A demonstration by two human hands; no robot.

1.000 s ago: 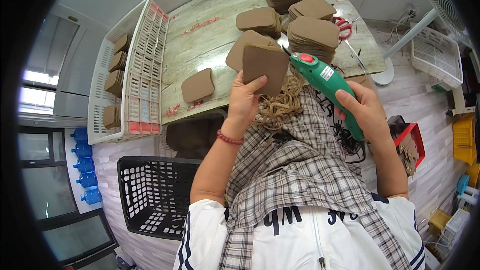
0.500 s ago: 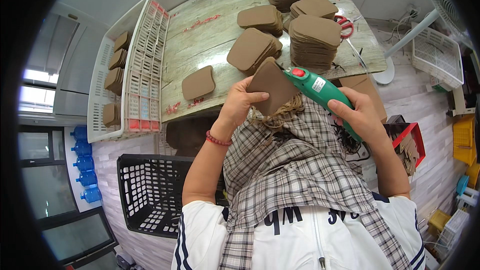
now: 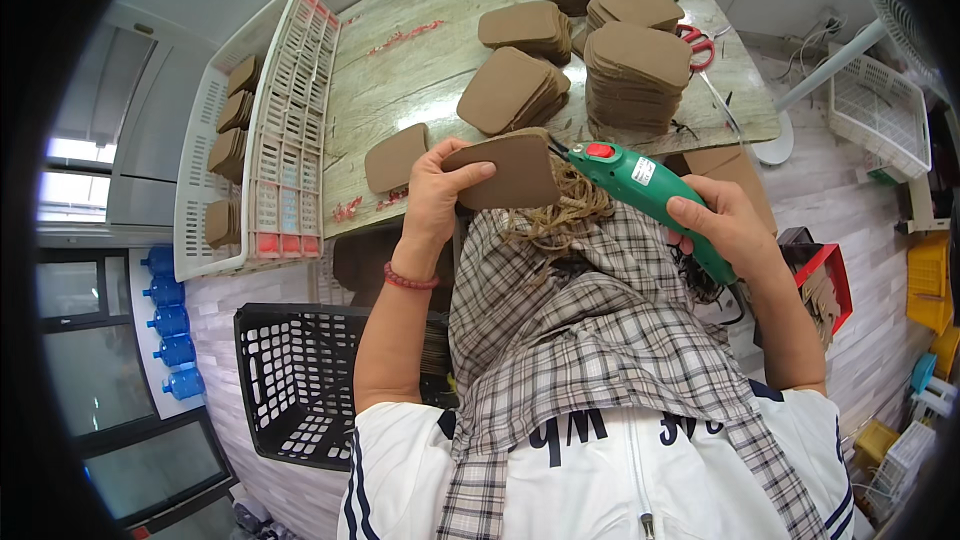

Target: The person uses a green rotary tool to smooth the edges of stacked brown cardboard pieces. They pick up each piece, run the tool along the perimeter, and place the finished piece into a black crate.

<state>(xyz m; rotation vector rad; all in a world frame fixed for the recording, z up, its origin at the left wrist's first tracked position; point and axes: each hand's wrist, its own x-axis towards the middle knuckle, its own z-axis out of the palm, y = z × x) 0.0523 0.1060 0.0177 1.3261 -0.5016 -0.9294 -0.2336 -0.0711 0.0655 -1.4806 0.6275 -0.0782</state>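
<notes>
Pinched between thumb and fingers of my left hand is a flat brown pad with rounded corners. My right hand grips a green electric cutter with a red button. The cutter's dark tip sits at the pad's upper right corner; I cannot tell whether the blades touch it. Thin brown trimmings lie on my checked apron below the pad. Behind my left hand, a single brown pad lies on the table.
Several stacks of brown pads stand on the wooden table, with red-handled scissors beside them. A white crate holding pads is at the left. A black crate stands below it, and a red-edged box at the right.
My left hand has shifted left and turned the pad from steeply tilted to nearly level. The cutter has stayed close to the pad's edge, in my right hand.
</notes>
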